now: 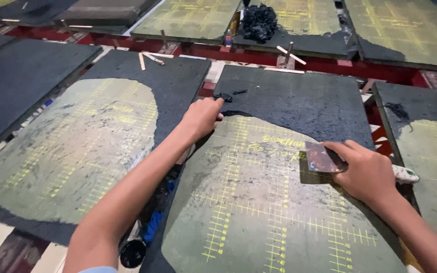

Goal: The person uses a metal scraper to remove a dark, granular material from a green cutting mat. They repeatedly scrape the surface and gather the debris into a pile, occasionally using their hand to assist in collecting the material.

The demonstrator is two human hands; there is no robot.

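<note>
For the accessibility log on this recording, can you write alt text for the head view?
A person's right hand presses a flat, rust-stained scraper onto a board marked with a yellow grid, where black coating ends, while the left hand rests on the board's top left edge by a black scrap. Similar boards surround it, one bearing a heap of black scrapings.
</note>
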